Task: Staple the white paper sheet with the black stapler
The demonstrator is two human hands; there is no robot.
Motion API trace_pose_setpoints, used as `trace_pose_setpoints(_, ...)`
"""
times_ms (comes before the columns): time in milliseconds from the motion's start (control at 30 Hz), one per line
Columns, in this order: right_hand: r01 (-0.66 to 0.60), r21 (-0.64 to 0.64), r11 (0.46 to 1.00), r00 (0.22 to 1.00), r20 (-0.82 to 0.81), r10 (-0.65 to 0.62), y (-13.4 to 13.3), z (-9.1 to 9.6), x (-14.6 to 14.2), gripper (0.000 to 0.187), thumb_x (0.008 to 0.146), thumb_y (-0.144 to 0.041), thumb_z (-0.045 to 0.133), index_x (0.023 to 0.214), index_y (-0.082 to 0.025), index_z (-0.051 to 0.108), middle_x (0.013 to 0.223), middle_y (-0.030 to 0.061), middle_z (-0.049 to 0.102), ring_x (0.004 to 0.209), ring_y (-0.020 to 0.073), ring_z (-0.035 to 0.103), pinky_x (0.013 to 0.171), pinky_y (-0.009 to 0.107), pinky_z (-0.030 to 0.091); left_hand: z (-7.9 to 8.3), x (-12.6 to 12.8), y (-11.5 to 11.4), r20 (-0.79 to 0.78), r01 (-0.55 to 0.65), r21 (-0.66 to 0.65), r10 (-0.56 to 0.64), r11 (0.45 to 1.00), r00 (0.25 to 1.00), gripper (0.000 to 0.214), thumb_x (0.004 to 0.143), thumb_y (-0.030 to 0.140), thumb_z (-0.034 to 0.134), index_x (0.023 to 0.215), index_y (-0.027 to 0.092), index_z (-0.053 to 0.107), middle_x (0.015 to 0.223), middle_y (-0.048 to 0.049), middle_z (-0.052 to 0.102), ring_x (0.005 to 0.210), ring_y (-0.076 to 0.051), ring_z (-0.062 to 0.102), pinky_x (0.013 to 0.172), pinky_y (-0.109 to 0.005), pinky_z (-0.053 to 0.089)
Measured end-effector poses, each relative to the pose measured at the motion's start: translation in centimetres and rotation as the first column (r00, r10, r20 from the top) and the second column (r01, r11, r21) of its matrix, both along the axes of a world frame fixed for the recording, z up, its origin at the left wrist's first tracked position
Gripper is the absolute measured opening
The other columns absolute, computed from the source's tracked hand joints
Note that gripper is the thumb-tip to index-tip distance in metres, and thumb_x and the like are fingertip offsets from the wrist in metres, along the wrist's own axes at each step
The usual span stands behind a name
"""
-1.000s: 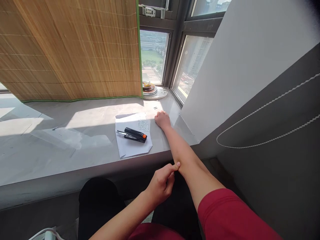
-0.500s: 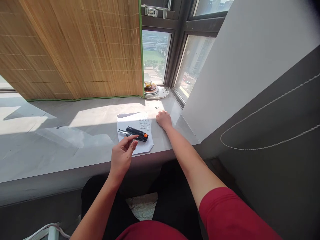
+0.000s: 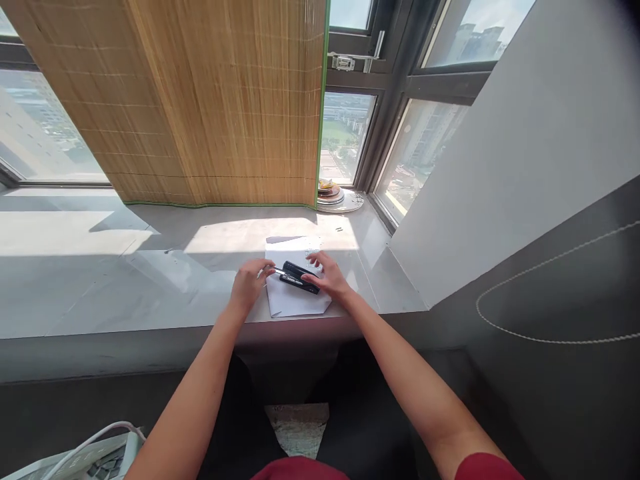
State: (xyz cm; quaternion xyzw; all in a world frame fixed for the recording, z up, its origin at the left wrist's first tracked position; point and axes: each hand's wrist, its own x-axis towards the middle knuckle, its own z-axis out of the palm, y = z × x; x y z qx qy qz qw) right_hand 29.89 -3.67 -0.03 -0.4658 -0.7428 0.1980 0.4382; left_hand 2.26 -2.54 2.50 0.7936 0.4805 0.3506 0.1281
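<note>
A black stapler [image 3: 295, 279] lies on folded white paper [image 3: 295, 305], its metal tray sticking out on the left. My left hand [image 3: 250, 279] is closed in a pinch at the end of that tray; whatever sits between the fingertips is too small to make out. Over the stapler's right end is my right hand [image 3: 326, 275], thumb against the black body and the other fingers apart on its far side. It covers the orange part of the stapler. Beyond the paper, small dark pieces like staples [image 3: 339, 229] rest on the sill.
The pale window sill [image 3: 125, 293] drops off at its front edge. Stacked plates [image 3: 337, 199] stand in the window corner beside a bamboo blind [image 3: 225, 120]. A white wall [image 3: 480, 187] rises at right, with a beaded cord [image 3: 540, 341] hanging nearby. A white basket [image 3: 100, 457] sits low at left.
My right hand has come back from the sill beyond the paper to the stapler, its fingers spreading. My left hand has shifted to the tray's left end. The view has tilted up and left.
</note>
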Motion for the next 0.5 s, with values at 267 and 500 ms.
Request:
trace_pose_setpoints(267,-0.18,-0.054,0.982,0.978,0.097,0.184,-1.3,0.1,-1.0,0.016,0.094,-0.032,0.069,0.107,-0.023,0.067,0.1,0.005,0.069,0.092,0.0227,0.063,0.083,0.034,0.047,0.5,0.7,2.4,-0.36,0.155,-0.013,-0.149,0.988,0.921,0.01,0.091,0.02,0.074,0.097,0.025,0.08,0.107,-0.0064,0.078,0.104,-0.027,0.064,0.089,-0.039,0.04)
trace_pose_setpoints(500,-0.162,-0.06,0.985,0.977,0.132,0.169,-1.2,0.1,-1.1,0.011,0.093,-0.031,0.067,0.1,-0.023,0.065,0.095,0.0038,0.066,0.089,0.0218,0.061,0.08,0.032,0.045,0.9,1.1,3.5,-0.345,0.227,-0.031,-0.224,0.973,0.911,0.007,0.088,0.019,0.075,0.087,0.025,0.078,0.104,-0.0043,0.078,0.102,-0.025,0.064,0.085,-0.036,0.04)
